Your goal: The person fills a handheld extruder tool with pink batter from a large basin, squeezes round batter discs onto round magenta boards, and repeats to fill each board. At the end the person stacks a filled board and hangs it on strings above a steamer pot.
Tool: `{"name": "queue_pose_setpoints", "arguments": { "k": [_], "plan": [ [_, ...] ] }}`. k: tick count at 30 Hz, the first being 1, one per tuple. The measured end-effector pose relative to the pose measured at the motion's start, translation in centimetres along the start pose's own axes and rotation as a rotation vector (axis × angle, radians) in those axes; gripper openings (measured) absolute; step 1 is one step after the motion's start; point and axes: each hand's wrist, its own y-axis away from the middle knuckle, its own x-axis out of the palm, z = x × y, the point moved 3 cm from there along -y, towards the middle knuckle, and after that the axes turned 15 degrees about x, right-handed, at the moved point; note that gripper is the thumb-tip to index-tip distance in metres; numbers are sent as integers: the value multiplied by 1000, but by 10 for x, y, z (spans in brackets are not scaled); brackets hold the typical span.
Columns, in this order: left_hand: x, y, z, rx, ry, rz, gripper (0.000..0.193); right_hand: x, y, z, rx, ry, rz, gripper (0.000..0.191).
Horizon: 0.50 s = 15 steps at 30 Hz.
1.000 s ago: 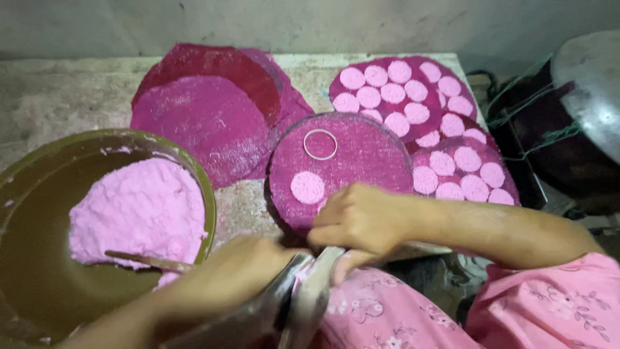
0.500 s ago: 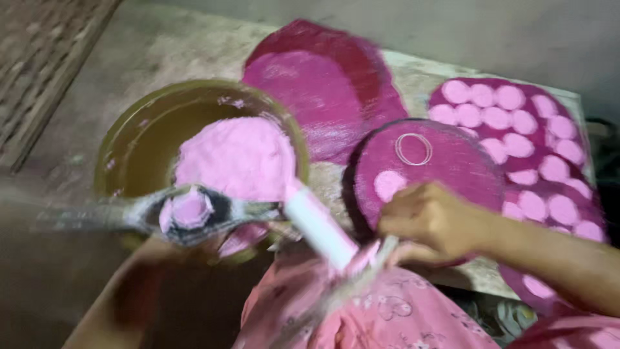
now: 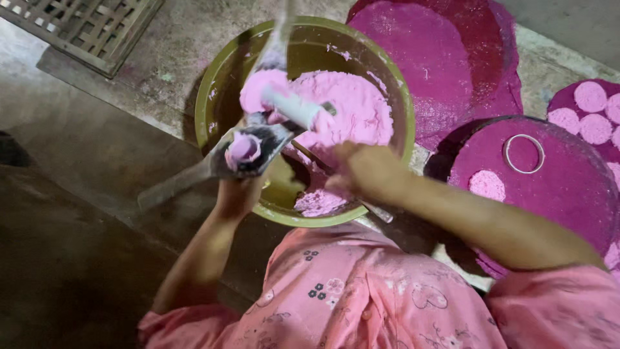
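Our left hand (image 3: pixel 237 194) is closed around a flat metal scoop (image 3: pixel 248 154), gripping it from below. The scoop sits over the near edge of the green bowl (image 3: pixel 213 84), so anything that drips falls back in. A small lump of pink dough (image 3: pixel 243 147) rests on the scoop. A white tube (image 3: pixel 294 106) with pink dough on its end lies just above the scoop, blurry, and we cannot tell what holds it.

Our right hand (image 3: pixel 365 171) reaches into the bowl from the other side. Its fingers are curled and pressed together, and a thin stick-like tool (image 3: pixel 378 211) pokes out under the hand. The fingertips are hidden, so we cannot tell if they pinch the tool or just rest on it.

The big heap of pink dough (image 3: pixel 349 110) fills the far half of the bowl, touching its wall. The bowl sits right in front of our knees in pink patterned cloth (image 3: pixel 349 297), near both hands.

To the right lies a round dark pink mat (image 3: pixel 555 181), close enough for the right arm to reach. On it sit one flat pink disc (image 3: pixel 487 185) and a metal ring (image 3: pixel 524 153), a little apart. Behind it is another mat with many pink discs (image 3: pixel 591 97). More big pink mats (image 3: pixel 445 58) lie stacked past the bowl. A wooden grid (image 3: pixel 84 26) lies at the top left.
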Motion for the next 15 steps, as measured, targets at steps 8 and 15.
{"name": "queue_pose_setpoints", "arguments": {
  "k": [8,15],
  "plan": [
    [7,-7,-8,300,-614,-95,53,-12,-7,-11,-23,654,211,43],
    [-4,-6,-35,340,-449,-181,51,13,-17,-4,-326,551,23,36]
  ]
}}
